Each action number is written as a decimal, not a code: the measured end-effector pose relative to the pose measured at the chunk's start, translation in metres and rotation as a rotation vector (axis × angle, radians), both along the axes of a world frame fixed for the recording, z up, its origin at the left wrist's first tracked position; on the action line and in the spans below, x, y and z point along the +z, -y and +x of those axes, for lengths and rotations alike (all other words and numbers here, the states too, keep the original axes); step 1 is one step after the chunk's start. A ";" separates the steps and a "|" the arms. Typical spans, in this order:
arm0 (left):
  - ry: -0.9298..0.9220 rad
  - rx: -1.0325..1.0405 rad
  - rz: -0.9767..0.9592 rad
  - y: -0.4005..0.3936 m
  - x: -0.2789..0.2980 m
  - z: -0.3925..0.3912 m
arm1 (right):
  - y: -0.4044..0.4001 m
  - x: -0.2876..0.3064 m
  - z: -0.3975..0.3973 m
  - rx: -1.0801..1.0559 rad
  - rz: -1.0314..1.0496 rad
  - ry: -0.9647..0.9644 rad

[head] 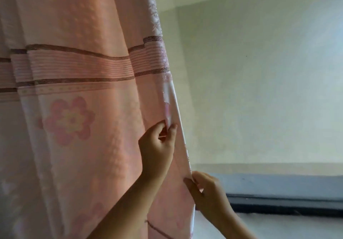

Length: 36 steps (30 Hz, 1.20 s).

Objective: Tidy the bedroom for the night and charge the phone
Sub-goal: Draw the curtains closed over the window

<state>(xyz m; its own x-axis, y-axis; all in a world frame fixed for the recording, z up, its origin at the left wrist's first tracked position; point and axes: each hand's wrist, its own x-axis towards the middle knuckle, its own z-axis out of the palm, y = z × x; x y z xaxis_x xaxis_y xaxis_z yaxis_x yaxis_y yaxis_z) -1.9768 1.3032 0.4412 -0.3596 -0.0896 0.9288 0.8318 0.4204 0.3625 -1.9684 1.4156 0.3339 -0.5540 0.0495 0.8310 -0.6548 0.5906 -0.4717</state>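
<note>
A pink curtain [83, 90] with brown stripes and a flower pattern hangs over the left half of the view, light shining through it. My left hand [157, 147] pinches the curtain's right edge at mid height, fingers closed on a fold of fabric. Lower down, my right hand [207, 192] grips the same edge, thumb in front of the cloth. No phone is in view.
A pale wall [259, 90] fills the right side beyond the curtain's edge. A dark grey ledge or sill [287, 199] runs along the lower right, under a lighter band.
</note>
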 end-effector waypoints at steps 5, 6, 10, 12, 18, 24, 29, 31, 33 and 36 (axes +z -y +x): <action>0.046 -0.263 0.044 -0.097 0.013 -0.004 | -0.095 0.012 0.036 -0.247 -0.058 0.001; 0.044 -0.335 0.048 -0.120 0.016 0.000 | -0.116 0.014 0.046 -0.307 -0.056 -0.025; 0.100 -0.570 0.032 -0.209 0.033 0.029 | -0.195 0.033 0.090 -0.585 0.070 -0.152; 0.097 -0.656 0.023 -0.249 0.041 0.045 | -0.231 0.044 0.115 -0.696 0.129 -0.215; 0.039 -0.730 0.011 -0.355 0.056 0.082 | -0.328 0.066 0.174 -1.060 0.373 -0.296; -0.043 -0.663 0.052 -0.435 0.051 0.120 | -0.405 0.056 0.208 -1.091 0.607 -0.414; -0.009 -0.597 0.067 -0.486 0.052 0.146 | -0.492 0.060 0.217 -0.987 0.613 -0.558; -0.013 -0.596 0.021 -0.511 0.056 0.157 | -0.522 0.059 0.217 -1.004 0.527 -0.579; -0.011 -0.616 -0.059 -0.538 0.062 0.168 | -0.548 0.059 0.220 -1.025 0.455 -0.543; -0.012 -0.640 -0.156 -0.584 0.073 0.185 | -0.583 0.067 0.240 -1.011 0.318 -0.388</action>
